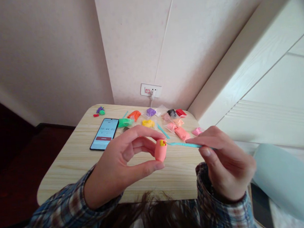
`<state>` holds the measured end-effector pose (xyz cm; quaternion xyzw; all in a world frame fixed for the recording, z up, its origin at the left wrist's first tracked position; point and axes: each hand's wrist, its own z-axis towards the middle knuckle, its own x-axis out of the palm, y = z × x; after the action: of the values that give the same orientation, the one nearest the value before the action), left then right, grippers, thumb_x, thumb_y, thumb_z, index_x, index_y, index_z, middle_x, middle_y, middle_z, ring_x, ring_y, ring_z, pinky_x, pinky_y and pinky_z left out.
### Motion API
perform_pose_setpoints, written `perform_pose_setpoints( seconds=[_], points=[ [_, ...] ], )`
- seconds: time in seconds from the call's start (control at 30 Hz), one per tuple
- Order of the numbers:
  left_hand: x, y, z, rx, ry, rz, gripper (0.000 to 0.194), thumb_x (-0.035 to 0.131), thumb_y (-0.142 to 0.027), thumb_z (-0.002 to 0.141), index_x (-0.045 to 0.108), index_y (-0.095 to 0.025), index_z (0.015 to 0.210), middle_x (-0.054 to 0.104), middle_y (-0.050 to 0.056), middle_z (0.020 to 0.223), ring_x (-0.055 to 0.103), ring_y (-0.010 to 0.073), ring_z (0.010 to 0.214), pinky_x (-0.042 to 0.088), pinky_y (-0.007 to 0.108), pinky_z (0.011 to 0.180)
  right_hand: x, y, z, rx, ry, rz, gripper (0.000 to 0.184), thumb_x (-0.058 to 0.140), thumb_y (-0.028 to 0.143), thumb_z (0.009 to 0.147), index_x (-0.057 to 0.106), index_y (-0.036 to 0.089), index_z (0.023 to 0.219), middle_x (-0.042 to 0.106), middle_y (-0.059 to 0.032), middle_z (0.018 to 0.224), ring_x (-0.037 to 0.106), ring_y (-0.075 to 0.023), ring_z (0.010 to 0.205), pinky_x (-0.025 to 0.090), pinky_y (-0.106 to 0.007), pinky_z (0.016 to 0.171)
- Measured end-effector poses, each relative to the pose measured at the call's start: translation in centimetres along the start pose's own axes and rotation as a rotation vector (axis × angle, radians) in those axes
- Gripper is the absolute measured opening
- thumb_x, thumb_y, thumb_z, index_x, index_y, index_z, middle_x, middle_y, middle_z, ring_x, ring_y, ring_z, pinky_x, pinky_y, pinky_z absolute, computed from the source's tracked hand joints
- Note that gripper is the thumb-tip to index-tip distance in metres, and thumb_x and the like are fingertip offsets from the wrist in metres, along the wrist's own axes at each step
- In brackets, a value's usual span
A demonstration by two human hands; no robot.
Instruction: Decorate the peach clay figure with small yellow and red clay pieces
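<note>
Probably the pink clay cylinder [160, 152] is light and soft; your left hand [120, 162] pinches its ends, best gently, and your right hand [225, 161] holds the blue modelling tool [184, 145].

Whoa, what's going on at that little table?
A person is holding a pink piece up above the table, between the left hand's thumb and fingers. The right hand holds a thin blue tool, its tip at or very near the yellow and red bit on the pink piece. Farther back lie colourful lumps, which look like clay, and a phone.
</note>
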<state>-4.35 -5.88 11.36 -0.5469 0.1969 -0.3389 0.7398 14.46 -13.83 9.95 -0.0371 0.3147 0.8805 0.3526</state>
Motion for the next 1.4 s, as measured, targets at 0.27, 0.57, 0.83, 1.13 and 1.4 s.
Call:
perform_pose_setpoints(
  seconds=[0.27,0.57,0.83,1.13,1.4],
  points=[
    [0.4,-0.6,-0.3,0.104,-0.027,0.165,0.026,0.07,-0.009,0.073,0.062,-0.02,0.095,0.062,0.0,0.088,0.063,0.0135,0.084,0.054,0.024,0.079,-0.1,-0.4,-0.6,-0.214,-0.062,-0.106,0.022,0.055,0.017,0.084,0.069,0.026,0.099,0.059,-0.0009,0.066,0.052,-0.0156,0.061,0.042,-0.033,0.056],
    [0.5,-1.1,-0.2,0.229,-0.051,0.415,0.024,0.066,-0.005,0.073,0.063,-0.02,0.091,0.063,0.0,0.089,0.064,0.0135,0.08,0.056,0.025,0.074,-0.2,-0.4,-0.5,-0.253,-0.047,-0.115,0.021,0.057,0.014,0.082,0.071,0.022,0.095,0.058,-0.0005,0.064,0.051,-0.0143,0.061,0.041,-0.031,0.055],
    [0.6,-1.2,-0.2,0.315,-0.071,0.549,0.023,0.066,-0.005,0.073,0.063,-0.018,0.091,0.065,0.002,0.088,0.063,0.0155,0.084,0.056,0.025,0.074,-0.4,-0.3,-0.3,-0.273,-0.037,-0.148,0.022,0.058,0.012,0.081,0.072,0.022,0.095,0.057,-0.0006,0.064,0.052,-0.0143,0.061,0.042,-0.031,0.055],
    [0.6,-1.3,-0.3,0.352,-0.076,0.588,0.023,0.067,-0.006,0.072,0.063,-0.019,0.092,0.066,0.003,0.087,0.063,0.0164,0.086,0.057,0.026,0.074,-0.5,-0.1,-0.3,-0.313,-0.037,-0.167,0.026,0.059,0.011,0.081,0.07,0.021,0.102,0.056,-0.0001,0.063,0.049,-0.0135,0.059,0.042,-0.03,0.054],
    [0.7,-1.2,-0.4,0.356,-0.079,0.6,0.021,0.067,-0.007,0.074,0.062,-0.017,0.091,0.065,0.003,0.09,0.063,0.0155,0.086,0.057,0.026,0.074,-0.7,0.4,0.0,-0.379,-0.043,-0.193,0.027,0.059,0.011,0.083,0.069,0.02,0.106,0.055,-0.0001,0.063,0.048,-0.0123,0.059,0.042,-0.03,0.052]
  ],
)
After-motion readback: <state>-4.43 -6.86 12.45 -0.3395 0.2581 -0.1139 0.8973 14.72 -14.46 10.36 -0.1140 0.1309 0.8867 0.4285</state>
